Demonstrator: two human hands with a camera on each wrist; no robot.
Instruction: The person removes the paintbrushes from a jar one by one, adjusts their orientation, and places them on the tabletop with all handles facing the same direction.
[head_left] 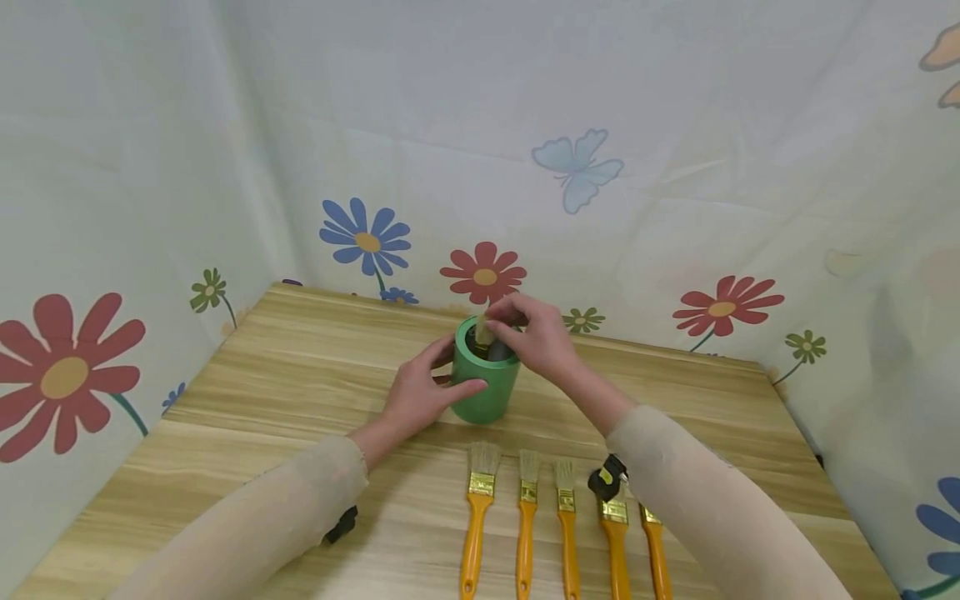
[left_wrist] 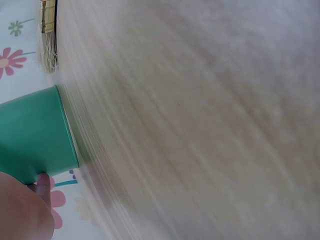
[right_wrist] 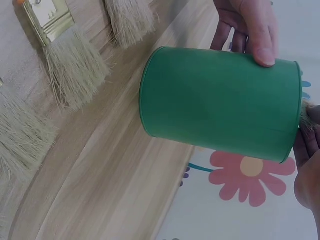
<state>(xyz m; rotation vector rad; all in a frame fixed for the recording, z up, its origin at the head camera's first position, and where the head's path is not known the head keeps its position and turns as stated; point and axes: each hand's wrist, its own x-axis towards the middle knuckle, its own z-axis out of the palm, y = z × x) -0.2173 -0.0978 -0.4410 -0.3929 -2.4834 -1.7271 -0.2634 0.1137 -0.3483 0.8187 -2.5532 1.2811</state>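
A green cylindrical cup (head_left: pixel 483 396) stands upright on the wooden table, in the middle of the head view. My left hand (head_left: pixel 420 387) holds it from the left, thumb on the near side and fingers toward the back. Above the rim, my right hand (head_left: pixel 542 337) pinches the pale bristles of a paintbrush (head_left: pixel 483 335). This brush points bristles up inside the cup, its lower part hidden by the cup wall. In the right wrist view, the left thumb lies on the cup (right_wrist: pixel 220 100), and the right fingers are at its mouth beside a bit of bristle.
Several paintbrushes (head_left: pixel 476 521) with orange handles lie side by side on the near part of the table (head_left: pixel 315 367), bristles pointing away from me. The right forearm partly covers the rightmost ones. A flowered cloth (head_left: pixel 420 125) hangs behind and beside the table.
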